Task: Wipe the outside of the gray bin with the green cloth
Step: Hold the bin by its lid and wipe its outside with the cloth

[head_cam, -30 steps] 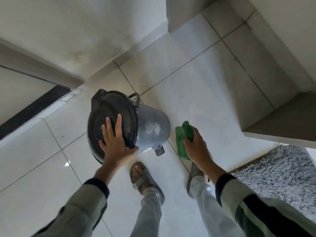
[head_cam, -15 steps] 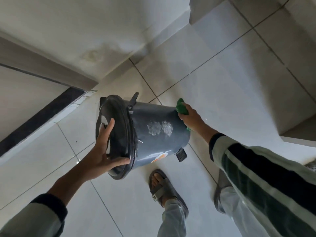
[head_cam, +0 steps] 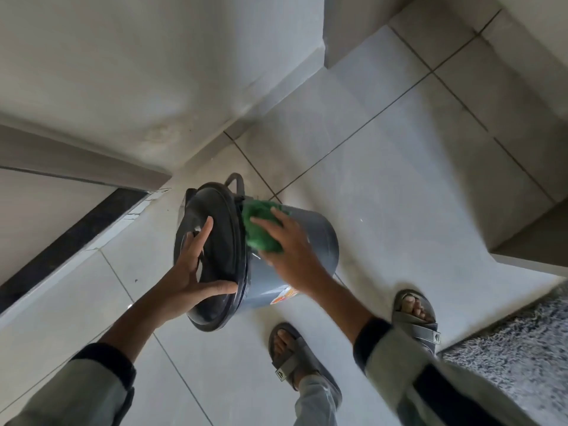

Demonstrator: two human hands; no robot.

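The gray bin [head_cam: 322, 238] is tilted on the tiled floor, its black lid [head_cam: 221, 241] facing me and its base away to the right. My left hand [head_cam: 192, 272] lies spread on the lid, thumb hooked at the lower rim, holding the bin tilted. My right hand [head_cam: 292, 250] presses the crumpled green cloth [head_cam: 261, 229] flat against the bin's upper side, just behind the lid rim. The cloth covers part of the gray wall. A coloured sticker [head_cam: 284, 296] shows low on the bin below my right wrist.
A wall [head_cam: 123, 72] and a dark door threshold [head_cam: 67, 241] run close behind and left of the bin. My two sandalled feet [head_cam: 295, 358] stand right below it. A shaggy gray rug [head_cam: 516, 348] lies at the lower right, and a step edge [head_cam: 528, 250] at the right.
My right hand has slid the green cloth from the bin's far base end along its side to just behind the lid. My left hand stays on the lid.
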